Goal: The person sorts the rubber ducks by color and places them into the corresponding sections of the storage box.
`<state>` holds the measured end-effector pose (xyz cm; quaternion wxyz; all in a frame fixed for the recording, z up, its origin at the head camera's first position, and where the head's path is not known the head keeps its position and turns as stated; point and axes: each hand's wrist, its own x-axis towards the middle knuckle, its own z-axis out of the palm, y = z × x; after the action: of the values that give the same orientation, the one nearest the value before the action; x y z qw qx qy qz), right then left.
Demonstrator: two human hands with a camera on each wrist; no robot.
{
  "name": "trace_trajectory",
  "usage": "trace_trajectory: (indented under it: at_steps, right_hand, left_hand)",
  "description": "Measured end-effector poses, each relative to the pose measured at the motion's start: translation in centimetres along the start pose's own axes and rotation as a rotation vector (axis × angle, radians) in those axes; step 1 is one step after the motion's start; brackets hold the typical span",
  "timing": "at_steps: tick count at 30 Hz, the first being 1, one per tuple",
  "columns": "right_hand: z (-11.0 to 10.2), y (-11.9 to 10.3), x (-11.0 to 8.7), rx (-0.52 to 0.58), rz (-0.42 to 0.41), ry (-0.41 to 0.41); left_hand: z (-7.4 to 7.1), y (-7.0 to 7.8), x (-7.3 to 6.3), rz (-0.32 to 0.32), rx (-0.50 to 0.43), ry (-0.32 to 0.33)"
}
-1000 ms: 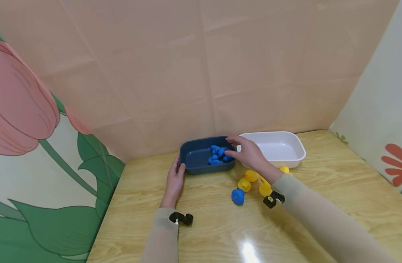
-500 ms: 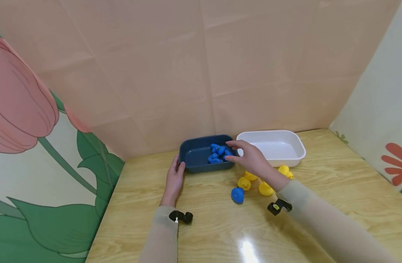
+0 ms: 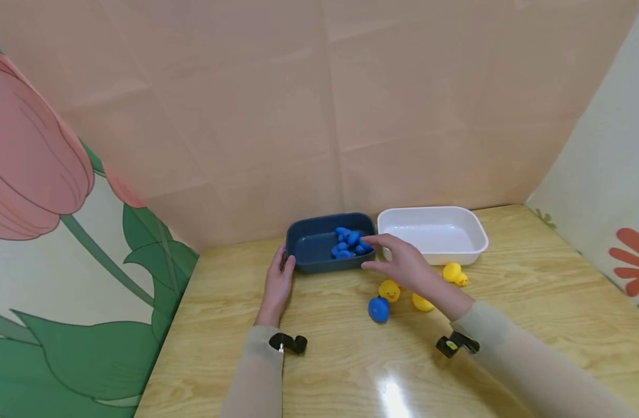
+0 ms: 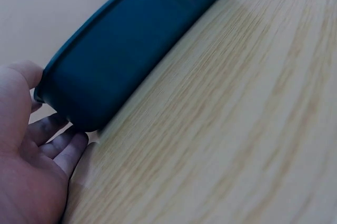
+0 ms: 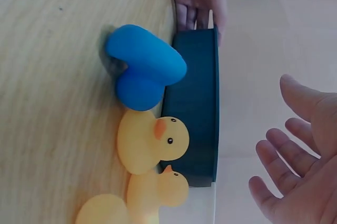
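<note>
My left hand [image 3: 277,287] holds the left end of a dark blue bin [image 3: 327,266], thumb at its near corner; in the left wrist view the thumb [image 4: 29,71] meets the rim and the fingers rest against the outer wall. Several blue rubber ducks [image 3: 345,235] lie in the bin's right part. My right hand [image 3: 403,264] hovers by the bin's right front corner, fingers apart and holding nothing. Below it on the table are a blue duck [image 5: 147,63] and several yellow rubber ducks [image 5: 139,145], one partly hidden by the hand in the head view.
A white bin [image 3: 458,258] stands right of the dark blue one, its visible inside bare. Both sit on a wooden table [image 3: 330,360] against a pinkish covered wall [image 3: 246,145]. Flower-painted walls flank the table.
My right hand has drawn back from over the dark blue bin, moving right and toward me. The left hand keeps its hold on the bin.
</note>
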<state>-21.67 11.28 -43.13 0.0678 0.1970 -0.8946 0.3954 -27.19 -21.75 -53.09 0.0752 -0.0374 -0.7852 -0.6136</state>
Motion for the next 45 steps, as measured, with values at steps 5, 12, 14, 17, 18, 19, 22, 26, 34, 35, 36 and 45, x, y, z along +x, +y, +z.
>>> trace_trajectory:
  at_steps: [5, 12, 14, 17, 18, 19, 22, 26, 34, 35, 36, 45]
  right_hand:
    - [-0.1, 0.3, -0.9, 0.005, -0.027, -0.002]
    - [-0.1, 0.6, -2.1, -0.006, -0.015, -0.024]
    - [-0.1, 0.7, -2.4, -0.01, -0.011, -0.032]
    - [0.0, 0.9, -2.8, -0.017, -0.02, -0.042]
    - [0.1, 0.9, -2.9, -0.018, -0.024, -0.045]
    - [0.1, 0.9, -3.1, -0.013, -0.03, -0.048]
    - [0.2, 1.0, -3.4, -0.009, -0.051, -0.057]
    - [0.4, 1.2, -3.9, -0.001, -0.078, -0.059]
    - [0.6, 1.7, -4.7, 0.035, -0.115, -0.091]
    - [0.7, 1.8, -4.8, 0.039, -0.117, -0.101]
    - [0.7, 1.8, -4.8, 0.04, -0.117, -0.108]
    - [1.4, 2.3, -5.5, 0.0, -0.065, -0.188]
  left_hand:
    - [0.0, 0.2, 0.0, 0.002, 0.008, -0.004]
    - [0.0, 0.4, 0.0, 0.001, 0.009, -0.004]
    - [0.0, 0.5, 0.0, 0.002, 0.005, -0.004]
    - [0.0, 0.4, 0.1, 0.009, -0.01, -0.004]
    - [0.0, 0.4, 0.1, 0.01, -0.012, -0.003]
    - [0.0, 0.4, 0.1, 0.011, -0.015, -0.003]
    - [0.0, 0.3, 0.1, 0.01, -0.01, -0.001]
    - [0.0, 0.4, 0.0, 0.004, 0.001, -0.001]
    - [0.0, 0.4, 0.0, -0.001, -0.003, -0.006]
    - [0.0, 0.4, 0.0, 0.0, -0.007, -0.006]
    - [0.0, 0.4, 0.0, 0.002, -0.01, -0.006]
    - [0.0, 0.2, -0.1, 0.001, -0.017, -0.005]
